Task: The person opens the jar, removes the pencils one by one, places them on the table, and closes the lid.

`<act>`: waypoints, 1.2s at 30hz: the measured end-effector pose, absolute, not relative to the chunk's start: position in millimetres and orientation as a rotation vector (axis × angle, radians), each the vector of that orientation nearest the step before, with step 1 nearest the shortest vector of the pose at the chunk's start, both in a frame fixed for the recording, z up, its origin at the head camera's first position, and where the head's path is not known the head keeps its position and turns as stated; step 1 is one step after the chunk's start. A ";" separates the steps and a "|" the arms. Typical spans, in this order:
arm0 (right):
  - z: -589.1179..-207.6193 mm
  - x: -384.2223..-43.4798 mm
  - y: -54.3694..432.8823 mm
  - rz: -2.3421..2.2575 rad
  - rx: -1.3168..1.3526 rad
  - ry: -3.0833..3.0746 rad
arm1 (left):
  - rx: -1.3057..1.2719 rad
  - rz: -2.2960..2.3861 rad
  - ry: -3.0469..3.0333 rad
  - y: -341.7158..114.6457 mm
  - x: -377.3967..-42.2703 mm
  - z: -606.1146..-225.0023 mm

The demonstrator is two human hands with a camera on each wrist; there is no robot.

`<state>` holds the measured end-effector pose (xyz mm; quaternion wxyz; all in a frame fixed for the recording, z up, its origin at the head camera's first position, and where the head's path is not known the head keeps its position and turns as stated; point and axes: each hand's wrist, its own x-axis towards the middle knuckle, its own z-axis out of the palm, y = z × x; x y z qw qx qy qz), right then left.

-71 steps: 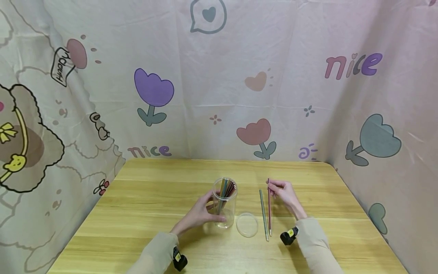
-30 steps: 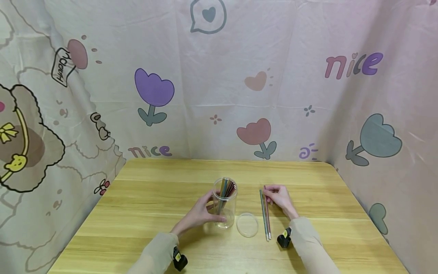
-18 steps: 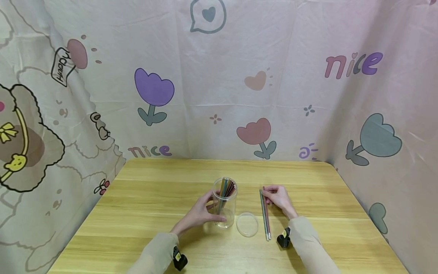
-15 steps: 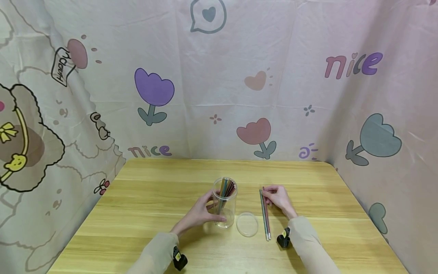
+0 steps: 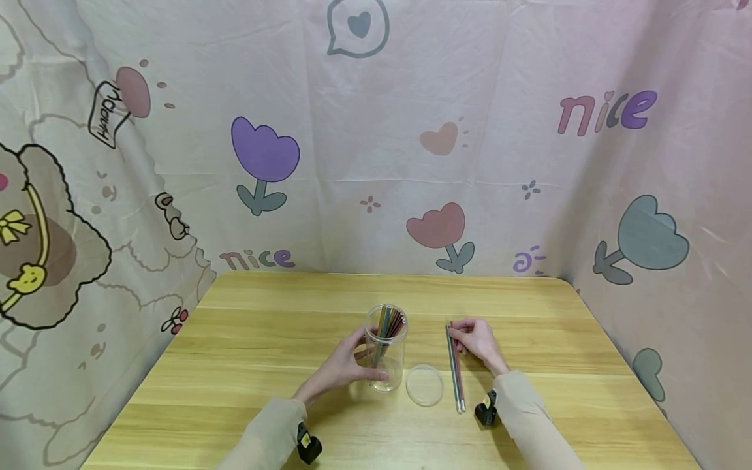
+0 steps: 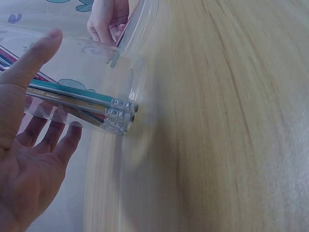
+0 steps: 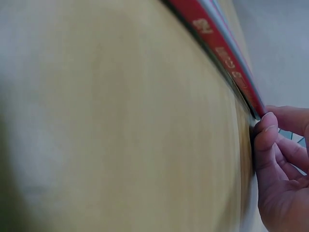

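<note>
The fingers [image 7: 266, 140] of the right hand [image 5: 477, 338] were found pinching the far end of a red pencil [image 7: 224, 55], thumb against forefinger. The red pencil lay lengthwise on the bench [image 5: 264, 313], right of a green pencil [image 5: 453, 365] and close alongside it; whether the fingers also touched the green one could not be told. The left hand [image 5: 341, 367] held a clear jar [image 5: 395, 365], thumb on the near side, the other fingers round the far side. The jar stood upright with several pencils [image 6: 72, 89] leaning inside, their metal-banded ends at its base. A clear round lid [image 5: 424, 385] lay flat between the jar and the loose pair.

Handling assessment: the red pencil was judged light and stiff, its smooth coat somewhat slippery and apt to roll or twist under an off-centre pinch. A hold at the extreme end was rated adequate for sliding or aligning; for lifting, a grip nearer the middle was considered steadier. The jar was judged thin-walled, light and slick, likely rigid enough for a gentle hold but liable to tip if knocked; low on the wall was deemed the sound place to steady it.
</note>
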<state>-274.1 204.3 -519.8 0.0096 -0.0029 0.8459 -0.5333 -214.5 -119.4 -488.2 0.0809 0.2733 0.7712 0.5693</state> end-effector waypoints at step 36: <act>-519.7 -274.5 198.9 -1.605 0.068 2.706 | 0.808 1.701 2.309 -119.0 -215.3 -489.2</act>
